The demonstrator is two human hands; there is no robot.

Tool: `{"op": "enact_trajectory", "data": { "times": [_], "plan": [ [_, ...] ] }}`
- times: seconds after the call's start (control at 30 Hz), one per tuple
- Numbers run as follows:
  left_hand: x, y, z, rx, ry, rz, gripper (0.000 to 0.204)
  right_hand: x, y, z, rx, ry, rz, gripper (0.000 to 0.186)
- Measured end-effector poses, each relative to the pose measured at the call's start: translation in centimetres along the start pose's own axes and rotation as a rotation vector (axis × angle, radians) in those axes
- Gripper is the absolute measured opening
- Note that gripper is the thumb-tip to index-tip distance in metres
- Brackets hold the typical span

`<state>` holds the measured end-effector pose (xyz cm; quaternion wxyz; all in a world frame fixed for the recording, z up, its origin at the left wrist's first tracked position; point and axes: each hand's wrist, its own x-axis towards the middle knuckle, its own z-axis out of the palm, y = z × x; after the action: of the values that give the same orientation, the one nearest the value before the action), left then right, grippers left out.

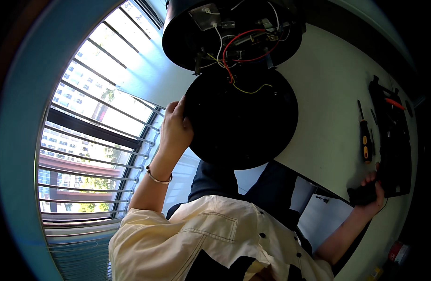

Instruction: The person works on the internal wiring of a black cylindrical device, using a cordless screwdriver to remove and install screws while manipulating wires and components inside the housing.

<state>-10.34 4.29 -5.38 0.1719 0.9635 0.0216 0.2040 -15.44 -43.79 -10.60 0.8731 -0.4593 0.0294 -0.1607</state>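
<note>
Left hand [174, 136]: clamped on black disc [243, 124]'s left rim, fingers partly hidden from me | right hand [378, 193]: well right of disc, round murky dark object [363, 194]

A bright window [91, 129] with thin bars [84, 189], near a pale table [327, 89].
Daylight comes in from the left. Buildings [77, 89] and green trees [94, 206] stand outside. The wall [18, 140] around the window is blue and dim.

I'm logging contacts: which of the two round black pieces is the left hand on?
The flat lower disc; the left hand is at its left edge. The deeper housing above it, with a red wire looping inside, has no hand on it.
</note>
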Motion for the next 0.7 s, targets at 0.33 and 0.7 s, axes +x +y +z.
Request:
{"op": "enact_trajectory", "data": {
  "times": [0.33, 0.7],
  "plan": [
    [-1.9, -0.1, -3.3, -0.289, -0.198, -0.074, 0.050, 0.5, 0.1, -0.1, 0.053, 0.014, 0.021, 0.052],
    [-1.7, -2.0, -3.9, -0.384, -0.338, -0.049, 0.041, 0.4, -0.9, -0.3, 0.034, 0.029, 0.068, 0.054]
  ]
}}
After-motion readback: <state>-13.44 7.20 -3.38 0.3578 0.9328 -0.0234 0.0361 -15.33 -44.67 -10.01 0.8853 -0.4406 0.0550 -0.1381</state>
